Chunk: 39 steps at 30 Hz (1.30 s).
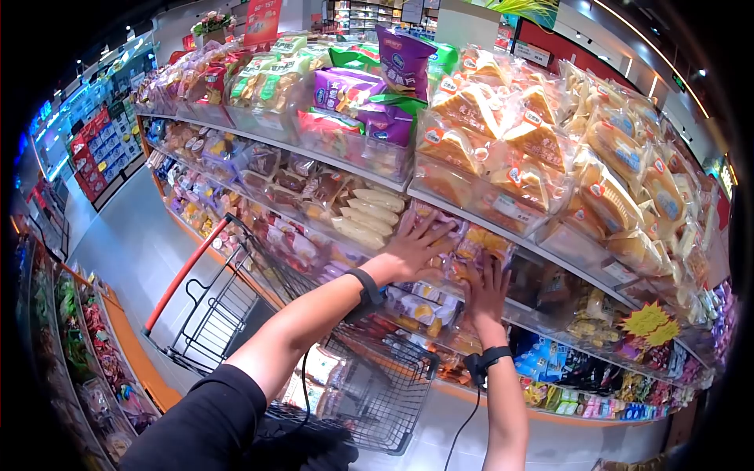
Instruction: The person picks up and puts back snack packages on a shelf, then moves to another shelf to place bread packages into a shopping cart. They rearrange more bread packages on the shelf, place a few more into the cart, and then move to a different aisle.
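My left hand [414,250] reaches into the middle shelf with its fingers spread over purple and yellow snack packs [434,217]. To its right, my right hand [487,289] is upright with fingers stretched, against yellow-and-purple packs [481,242] in the same compartment. Both hands seem to touch the wrappers; neither is closed around one. Long pale bread rolls [367,213] in clear wrap lie just left of my left hand. Below my hands, more wrapped packs [422,308] rest on a lower shelf. Each wrist wears a black band.
A shopping cart [393,392] with a red handle [188,275] stands below my left arm, with packaged goods inside. Wrapped triangular breads [538,137] and purple chip bags [404,63] fill the top shelf. A yellow starburst sign [650,323] sticks out at the right. Another shelf [126,345] runs along the left.
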### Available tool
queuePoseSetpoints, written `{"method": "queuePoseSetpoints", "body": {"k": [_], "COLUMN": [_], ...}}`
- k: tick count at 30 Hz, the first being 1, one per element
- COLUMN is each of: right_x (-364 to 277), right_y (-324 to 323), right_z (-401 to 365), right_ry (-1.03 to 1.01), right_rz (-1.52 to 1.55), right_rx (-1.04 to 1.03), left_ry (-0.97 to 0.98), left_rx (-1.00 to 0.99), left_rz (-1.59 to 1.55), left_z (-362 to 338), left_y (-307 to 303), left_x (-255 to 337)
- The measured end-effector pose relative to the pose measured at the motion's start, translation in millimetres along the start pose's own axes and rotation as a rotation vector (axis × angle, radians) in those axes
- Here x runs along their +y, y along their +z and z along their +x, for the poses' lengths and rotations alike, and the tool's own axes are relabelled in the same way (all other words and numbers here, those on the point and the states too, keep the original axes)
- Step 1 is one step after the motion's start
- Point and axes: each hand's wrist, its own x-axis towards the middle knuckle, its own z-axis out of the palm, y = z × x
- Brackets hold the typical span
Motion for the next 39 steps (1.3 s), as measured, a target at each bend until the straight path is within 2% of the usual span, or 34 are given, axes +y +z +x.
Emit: {"method": "queuePoseSetpoints", "body": {"k": [3, 6, 12, 16, 20, 23, 28, 31, 34, 37, 38, 39], "right_x": [2.0, 0.4, -15.1, -24.8, -18.1, -21.5, -19.9, -23.5, -10.3, -11.5, -16.6, -27.3], "right_y": [1.0, 4.7, 7.7, 3.9, 1.6, -1.9, -7.8, -9.5, 13.8, 4.7, -6.8, -26.6], "right_z": [4.5, 5.5, -32.9, -53.7, -35.6, -22.2, -11.1, -3.2, -9.9, -7.4, -4.3, -2.3], "right_ry": [0.032, 0.035, 0.147, 0.166, 0.134, 0.129, 0.081, 0.062, -0.117, 0.053, 0.047, 0.044], "right_rz": [0.007, 0.05, 0.151, 0.098, -0.019, 0.01, 0.022, -0.019, -0.13, 0.061, 0.06, 0.06], "right_rx": [-0.042, 0.026, 0.28, 0.184, 0.171, 0.153, -0.043, -0.081, -0.025, -0.085, -0.016, 0.05], "left_ry": [0.061, 0.033, 0.026, 0.019, 0.095, 0.174, 0.178, 0.193, 0.161, 0.106, 0.091, -0.006], "left_rx": [0.022, 0.006, 0.028, 0.035, -0.017, -0.01, 0.015, 0.036, 0.004, 0.009, 0.021, -0.017], "left_rz": [0.032, 0.036, -0.121, -0.069, -0.293, -0.292, -0.388, -0.419, -0.494, -0.552, -0.582, -0.59], "left_z": [11.4, 15.1, -6.1, -43.9, -70.6, -81.1, -98.2, -105.9, -111.8, -115.2, -114.8, -110.7], "left_y": [10.3, 17.0, -4.5, -0.5, 5.8, -1.8, -18.4, -23.0, -22.6, -29.4, -31.2, -44.6], "left_x": [-1.9, -1.3, 8.7, 30.7, 51.1, 57.9, 68.3, 75.4, 77.5, 78.7, 78.6, 82.3]}}
